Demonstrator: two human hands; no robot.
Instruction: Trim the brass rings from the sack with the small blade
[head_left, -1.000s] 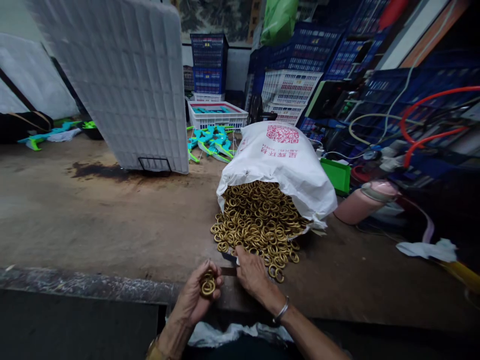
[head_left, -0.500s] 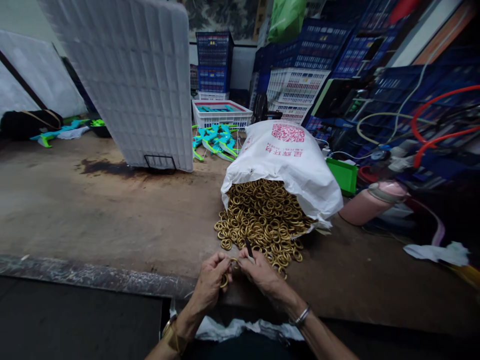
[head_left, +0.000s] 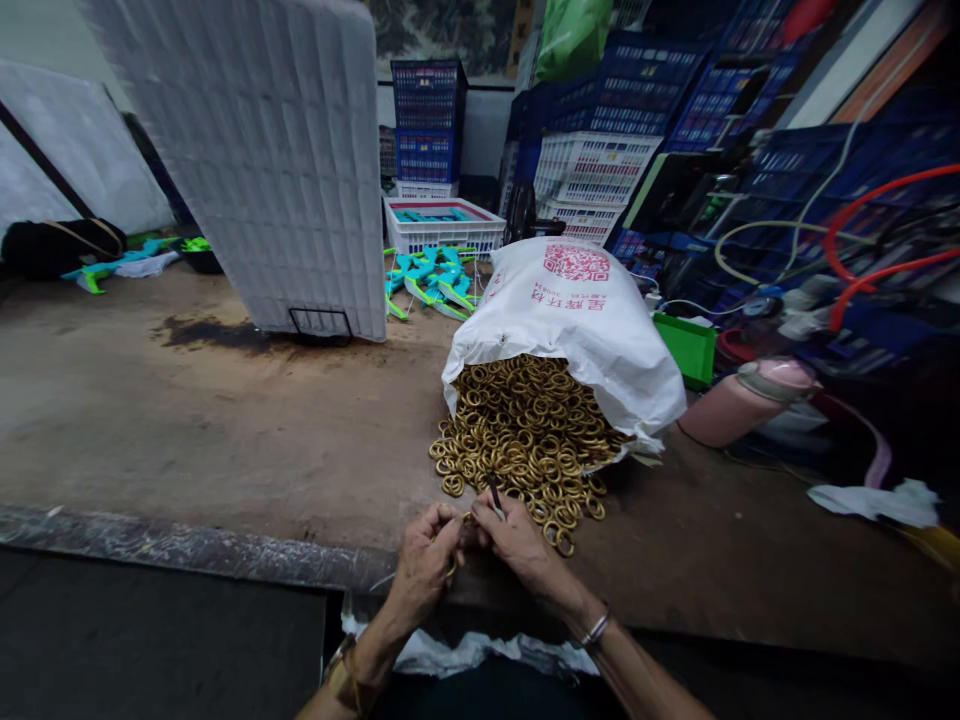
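A white sack (head_left: 577, 315) lies on its side on the brown worktable (head_left: 225, 430), and a heap of brass rings (head_left: 525, 435) spills from its mouth toward me. Just in front of the heap, at the table's near edge, my left hand (head_left: 427, 562) is closed around a small bunch of brass rings. My right hand (head_left: 517, 540) presses against it, fingers pinched on a thin dark tool (head_left: 495, 497) that sticks up between the thumbs. Both wrists carry bracelets.
A tall white quilted panel (head_left: 277, 170) stands at the back left. Turquoise plastic parts (head_left: 431, 275) lie before a white crate. Blue and white crates, hoses, a green box (head_left: 686, 350) and a pink bottle (head_left: 742, 405) crowd the right side. A white cloth (head_left: 874, 500) lies far right.
A second ago my left hand held the rings apart from the right, which rested by the heap. The hands have since come together, and the dark tool now points upward.
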